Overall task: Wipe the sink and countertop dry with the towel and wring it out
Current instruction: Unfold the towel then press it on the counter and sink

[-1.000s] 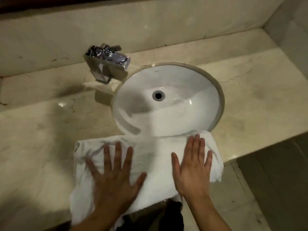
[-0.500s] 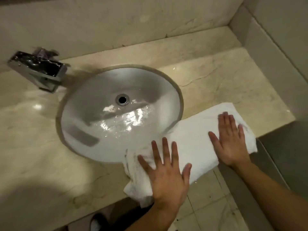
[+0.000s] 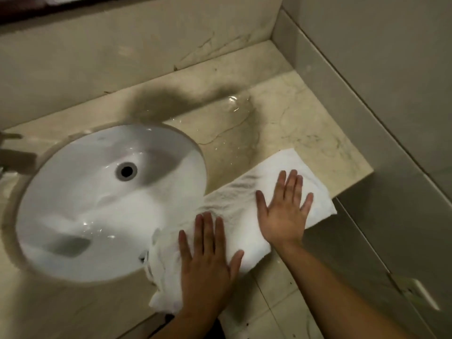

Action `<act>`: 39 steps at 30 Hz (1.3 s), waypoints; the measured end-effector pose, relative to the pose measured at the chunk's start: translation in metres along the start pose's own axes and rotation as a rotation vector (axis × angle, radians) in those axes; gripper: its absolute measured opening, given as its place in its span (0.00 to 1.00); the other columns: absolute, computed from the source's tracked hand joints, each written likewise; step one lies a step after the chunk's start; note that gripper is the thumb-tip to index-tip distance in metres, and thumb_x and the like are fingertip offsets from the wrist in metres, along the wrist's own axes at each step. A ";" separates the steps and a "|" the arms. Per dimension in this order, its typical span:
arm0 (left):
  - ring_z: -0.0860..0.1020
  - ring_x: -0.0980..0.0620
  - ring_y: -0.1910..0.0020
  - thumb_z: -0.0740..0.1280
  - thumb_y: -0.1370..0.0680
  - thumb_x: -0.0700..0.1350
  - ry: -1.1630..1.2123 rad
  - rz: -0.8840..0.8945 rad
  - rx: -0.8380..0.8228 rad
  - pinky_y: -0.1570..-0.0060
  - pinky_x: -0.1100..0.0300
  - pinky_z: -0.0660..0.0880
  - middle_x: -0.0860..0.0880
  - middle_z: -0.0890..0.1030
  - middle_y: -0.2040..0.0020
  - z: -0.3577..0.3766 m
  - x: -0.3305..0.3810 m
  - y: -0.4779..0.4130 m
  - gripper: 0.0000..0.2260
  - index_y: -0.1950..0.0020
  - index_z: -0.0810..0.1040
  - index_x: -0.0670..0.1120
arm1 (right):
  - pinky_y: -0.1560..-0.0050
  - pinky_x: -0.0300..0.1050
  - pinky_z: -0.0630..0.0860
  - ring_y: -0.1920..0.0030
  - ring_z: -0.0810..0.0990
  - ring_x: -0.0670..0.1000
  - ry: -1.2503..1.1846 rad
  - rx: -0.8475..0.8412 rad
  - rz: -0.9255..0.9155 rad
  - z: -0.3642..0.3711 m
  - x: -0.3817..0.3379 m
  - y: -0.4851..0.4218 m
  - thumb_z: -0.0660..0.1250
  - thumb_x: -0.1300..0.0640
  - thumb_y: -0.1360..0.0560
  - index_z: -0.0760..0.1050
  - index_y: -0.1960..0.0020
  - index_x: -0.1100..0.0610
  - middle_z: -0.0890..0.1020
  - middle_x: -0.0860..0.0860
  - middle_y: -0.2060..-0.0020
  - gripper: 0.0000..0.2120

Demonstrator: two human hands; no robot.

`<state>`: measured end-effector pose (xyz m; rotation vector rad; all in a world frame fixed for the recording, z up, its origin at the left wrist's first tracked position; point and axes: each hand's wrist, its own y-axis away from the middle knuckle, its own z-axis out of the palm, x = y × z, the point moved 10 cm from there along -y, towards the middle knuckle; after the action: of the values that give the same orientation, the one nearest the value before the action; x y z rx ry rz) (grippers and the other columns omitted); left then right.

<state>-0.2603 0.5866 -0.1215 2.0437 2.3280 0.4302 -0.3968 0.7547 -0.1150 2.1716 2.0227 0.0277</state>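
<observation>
Towel, white and folded long, lies along the near edge of the countertop to the right of the sink, its left end bunched at the basin's rim and its right end hanging a little past the near edge. A second ago it sat in front of the basin; it has since slid rightward, both hands travelling with it. I judge that the strip in front of the sink has had its pass and the right-hand stretch of stone is now being dried. Wringing looks well off yet.

Beige veined marble runs back to a raised ledge and a matching splashback, meeting a pale side wall at the right. A film of water glints on the stone beyond the towel, far right of the basin, so that patch still needs wiping. The white bowl also shows wet glints around its near side; its drain sits open at the centre. Tiled floor shows below the counter edge.

Left hand presses flat on the towel's bunched left end, fingers spread. Right hand presses flat nearer the right end, fingers likewise spread, nothing pinched.
</observation>
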 end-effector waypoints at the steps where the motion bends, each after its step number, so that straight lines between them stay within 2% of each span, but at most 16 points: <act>1: 0.53 0.39 0.17 0.53 0.19 0.67 0.005 0.008 0.013 0.22 0.32 0.53 0.39 0.55 0.16 0.000 0.002 -0.004 0.39 0.17 0.56 0.42 | 0.20 0.63 0.41 0.17 0.41 0.55 0.006 0.016 0.004 0.000 0.002 -0.004 0.38 0.31 0.19 0.40 0.16 0.54 0.43 0.54 0.17 0.39; 6: 0.57 0.38 0.18 0.55 0.19 0.67 0.043 0.025 0.049 0.22 0.34 0.54 0.37 0.60 0.18 -0.004 0.020 -0.034 0.38 0.19 0.62 0.41 | 0.19 0.62 0.43 0.17 0.42 0.54 0.039 0.052 0.014 -0.003 0.020 -0.032 0.38 0.32 0.18 0.42 0.16 0.53 0.45 0.53 0.16 0.38; 10: 0.57 0.37 0.18 0.58 0.21 0.67 0.032 0.030 0.033 0.24 0.31 0.55 0.37 0.60 0.18 -0.007 0.037 -0.055 0.38 0.19 0.65 0.42 | 0.19 0.61 0.43 0.17 0.41 0.54 0.088 0.058 0.034 -0.008 0.039 -0.053 0.38 0.31 0.19 0.41 0.16 0.52 0.44 0.52 0.16 0.38; 19: 0.51 0.38 0.17 0.53 0.20 0.69 0.033 -0.005 0.034 0.24 0.29 0.50 0.39 0.53 0.16 -0.016 0.059 -0.109 0.39 0.16 0.57 0.46 | 0.19 0.64 0.45 0.17 0.45 0.57 0.130 0.033 -0.055 -0.023 0.042 -0.118 0.38 0.31 0.19 0.42 0.16 0.54 0.46 0.55 0.16 0.39; 25: 0.41 0.44 0.16 0.46 0.19 0.72 0.009 -0.049 0.096 0.22 0.32 0.45 0.44 0.43 0.15 -0.041 0.052 -0.213 0.39 0.15 0.44 0.51 | 0.20 0.66 0.43 0.17 0.45 0.56 0.055 0.067 -0.117 -0.034 0.011 -0.228 0.41 0.33 0.18 0.47 0.16 0.57 0.49 0.57 0.17 0.39; 30: 0.41 0.46 0.16 0.43 0.20 0.72 -0.060 -0.116 0.136 0.22 0.32 0.44 0.46 0.45 0.15 -0.058 0.032 -0.278 0.38 0.15 0.47 0.52 | 0.21 0.68 0.44 0.17 0.47 0.59 0.045 0.097 -0.185 -0.043 -0.032 -0.296 0.43 0.34 0.19 0.50 0.17 0.60 0.52 0.60 0.17 0.40; 35: 0.39 0.47 0.17 0.39 0.20 0.73 -0.081 -0.156 0.137 0.22 0.33 0.42 0.47 0.43 0.15 -0.077 0.004 -0.331 0.38 0.15 0.45 0.54 | 0.21 0.67 0.42 0.17 0.46 0.59 0.069 0.057 -0.204 -0.043 -0.077 -0.346 0.43 0.34 0.20 0.48 0.17 0.60 0.51 0.59 0.17 0.40; 39: 0.36 0.49 0.17 0.36 0.22 0.75 -0.053 -0.150 0.115 0.21 0.36 0.40 0.49 0.39 0.15 -0.094 -0.023 -0.377 0.39 0.16 0.41 0.56 | 0.22 0.67 0.36 0.18 0.38 0.59 0.040 -0.085 -0.212 -0.037 -0.114 -0.394 0.44 0.33 0.20 0.38 0.17 0.60 0.40 0.59 0.17 0.42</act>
<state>-0.6407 0.5047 -0.1153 1.8812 2.5054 0.2395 -0.8002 0.6707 -0.1219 1.9114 2.2198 0.1289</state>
